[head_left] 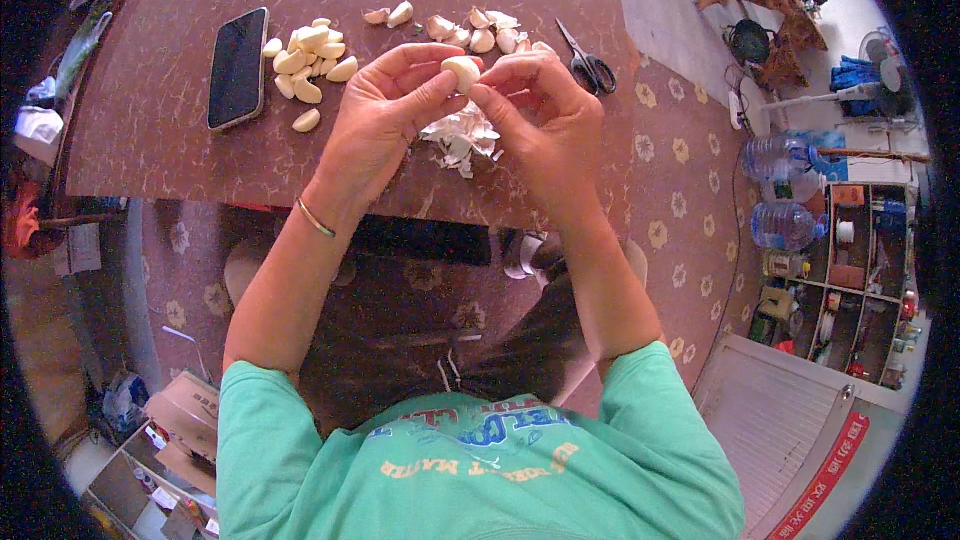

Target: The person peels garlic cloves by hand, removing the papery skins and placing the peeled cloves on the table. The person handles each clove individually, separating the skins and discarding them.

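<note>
Between the fingertips of both hands, above the brown table (170, 165), is a pale garlic clove (462, 73). My left hand (392, 105), with a bangle on its wrist, pinches the clove from the left. The thumb and forefinger of my right hand (540, 112) close on its right side. Below the fingers lies a heap of papery garlic skins (465, 143), partly covered by my hands. Peeled cloves (308, 58) form a pile to the left, with a single clove (306, 120) nearer me. Unpeeled cloves (482, 32) lie beyond my hands, some partly hidden.
A dark-screened phone (238, 70) lies left of the peeled pile. Black-handled scissors (588, 65) rest near the table's right edge. Off to the right stand a fan (850, 93), large water bottles (783, 226) and a shelf unit (868, 285). A cardboard box (185, 418) sits at lower left.
</note>
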Action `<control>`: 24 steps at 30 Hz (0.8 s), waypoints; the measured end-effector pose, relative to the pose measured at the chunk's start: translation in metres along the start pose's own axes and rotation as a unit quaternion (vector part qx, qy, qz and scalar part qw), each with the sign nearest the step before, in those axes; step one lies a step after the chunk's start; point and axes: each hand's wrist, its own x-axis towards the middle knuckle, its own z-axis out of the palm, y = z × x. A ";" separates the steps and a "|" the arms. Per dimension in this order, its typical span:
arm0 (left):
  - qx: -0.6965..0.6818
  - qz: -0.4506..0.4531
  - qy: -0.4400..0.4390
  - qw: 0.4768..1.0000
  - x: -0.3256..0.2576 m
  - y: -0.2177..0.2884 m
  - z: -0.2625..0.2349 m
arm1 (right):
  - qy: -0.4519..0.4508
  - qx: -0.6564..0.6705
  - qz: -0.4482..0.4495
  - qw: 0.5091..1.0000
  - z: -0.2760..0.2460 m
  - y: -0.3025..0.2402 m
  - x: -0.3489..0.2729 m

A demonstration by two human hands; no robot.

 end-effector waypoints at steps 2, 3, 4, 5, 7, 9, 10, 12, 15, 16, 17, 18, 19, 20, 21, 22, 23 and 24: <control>-0.010 0.003 -0.004 1.000 0.000 0.000 0.000 | -0.003 -0.008 -0.011 1.000 0.001 -0.002 0.001; -0.015 0.003 -0.005 1.000 0.000 0.000 0.000 | -0.001 -0.006 -0.010 1.000 0.002 -0.007 0.001; -0.014 0.006 -0.006 1.000 -0.001 0.000 0.000 | 0.000 -0.004 -0.008 1.000 0.004 -0.009 0.001; -0.013 0.008 -0.006 1.000 -0.001 0.000 0.000 | -0.003 -0.009 -0.012 1.000 0.004 -0.010 0.002; -0.008 0.006 -0.007 1.000 -0.001 0.001 -0.001 | -0.009 -0.019 -0.019 1.000 0.003 -0.011 0.003; 0.002 -0.002 -0.009 1.000 -0.002 0.003 -0.001 | -0.008 -0.014 -0.015 1.000 0.003 -0.009 0.002; -0.002 -0.004 -0.007 1.000 -0.002 0.004 -0.001 | -0.008 -0.012 -0.012 1.000 0.003 -0.007 0.002; -0.012 -0.008 -0.004 1.000 -0.002 0.004 -0.001 | -0.015 0.005 -0.027 1.000 0.002 -0.001 0.002; -0.019 -0.009 -0.002 1.000 -0.002 0.003 -0.001 | -0.020 0.018 -0.017 0.999 0.002 -0.002 0.002; -0.019 -0.009 -0.005 1.000 -0.002 0.003 -0.001 | -0.021 0.021 -0.008 1.000 0.002 -0.004 0.002; -0.019 -0.009 -0.008 1.000 -0.002 0.004 -0.001 | -0.023 0.017 -0.007 1.000 0.002 -0.005 0.001; -0.019 -0.009 -0.011 1.000 -0.002 0.004 -0.001 | -0.025 0.014 -0.005 1.000 0.001 -0.006 0.001; -0.020 -0.009 -0.010 1.000 -0.001 0.004 -0.001 | -0.028 0.010 -0.003 1.000 0.001 -0.006 0.001; -0.021 -0.010 -0.008 1.000 -0.001 0.003 -0.003 | -0.029 0.013 -0.003 0.999 0.001 -0.006 0.001; -0.021 -0.011 -0.007 1.000 -0.002 0.002 -0.003 | -0.031 0.016 -0.003 0.999 0.001 -0.005 0.001; -0.020 -0.010 -0.004 1.000 -0.002 0.003 -0.003 | -0.033 0.019 -0.003 0.999 0.001 -0.004 0.001; -0.020 -0.011 -0.004 1.000 -0.002 0.003 -0.002 | -0.033 0.011 -0.015 0.999 0.001 -0.003 0.002; -0.020 -0.011 -0.003 1.000 -0.002 0.004 -0.001 | -0.034 0.003 -0.028 0.999 0.000 -0.001 0.003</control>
